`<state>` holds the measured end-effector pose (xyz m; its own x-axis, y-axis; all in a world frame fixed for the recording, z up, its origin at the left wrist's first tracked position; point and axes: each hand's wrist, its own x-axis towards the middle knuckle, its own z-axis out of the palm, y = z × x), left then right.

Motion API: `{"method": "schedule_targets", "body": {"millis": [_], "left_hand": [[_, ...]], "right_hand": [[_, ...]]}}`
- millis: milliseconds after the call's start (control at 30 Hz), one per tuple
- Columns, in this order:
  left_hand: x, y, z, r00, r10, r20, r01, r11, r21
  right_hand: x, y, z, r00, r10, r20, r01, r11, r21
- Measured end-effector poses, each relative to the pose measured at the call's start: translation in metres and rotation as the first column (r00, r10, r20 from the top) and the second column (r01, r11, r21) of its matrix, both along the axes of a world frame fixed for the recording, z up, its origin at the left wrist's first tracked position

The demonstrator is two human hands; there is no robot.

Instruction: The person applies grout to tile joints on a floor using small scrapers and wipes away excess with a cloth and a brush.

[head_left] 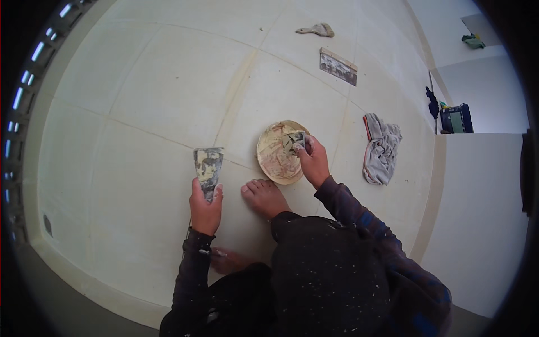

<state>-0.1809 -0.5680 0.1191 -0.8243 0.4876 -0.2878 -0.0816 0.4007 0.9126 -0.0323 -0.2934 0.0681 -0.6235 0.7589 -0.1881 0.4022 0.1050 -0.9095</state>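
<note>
My left hand [206, 206] is closed round the narrow end of a putty knife [209, 164], whose wide blade points away from me and is smeared with cream paste. In my right hand [314, 163] is a small dark scraper [294, 140], pinched over a round shallow bowl [270, 163]. Cream and reddish-brown paste coats the inside of that bowl, which sits on the floor just beyond my bare foot [266, 197]. Whether the scraper touches the bowl's inside, I cannot tell.
Pale floor tiles [163, 78] with yellowish joints spread around me. Farther off lie a paintbrush [316, 30] and a wide scraper [338, 67]. A crumpled grey cloth [382, 149] lies right of the bowl. By the right wall stands a dark bag [456, 119].
</note>
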Motion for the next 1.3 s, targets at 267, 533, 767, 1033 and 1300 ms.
{"method": "schedule_targets", "body": {"millis": [267,533,767,1033,1300], "left_hand": [[0.007,0.072,-0.08,0.966,0.142,-0.214,-0.161,0.984,-0.074],[0.007,0.088,-0.086,0.95,0.308,-0.042,-0.31,0.95,-0.044],[0.007,0.089,-0.078,0.915,0.403,0.024,-0.404,0.914,0.041],[0.023,0.048,-0.06,0.912,0.259,0.317,-0.306,0.946,0.106],[0.046,-0.087,-0.026,0.556,0.81,0.187,-0.829,0.524,0.193]], "right_hand": [[-0.053,0.018,0.034,0.895,0.392,0.214,-0.446,0.8,0.402],[-0.12,0.012,-0.014,0.807,0.489,0.331,-0.579,0.543,0.608],[-0.104,-0.025,-0.009,0.708,0.614,0.35,-0.705,0.644,0.297],[-0.095,0.007,0.014,0.937,0.332,-0.106,-0.34,0.804,-0.487],[-0.134,-0.098,0.027,0.591,0.791,0.157,-0.798,0.544,0.261]]}}
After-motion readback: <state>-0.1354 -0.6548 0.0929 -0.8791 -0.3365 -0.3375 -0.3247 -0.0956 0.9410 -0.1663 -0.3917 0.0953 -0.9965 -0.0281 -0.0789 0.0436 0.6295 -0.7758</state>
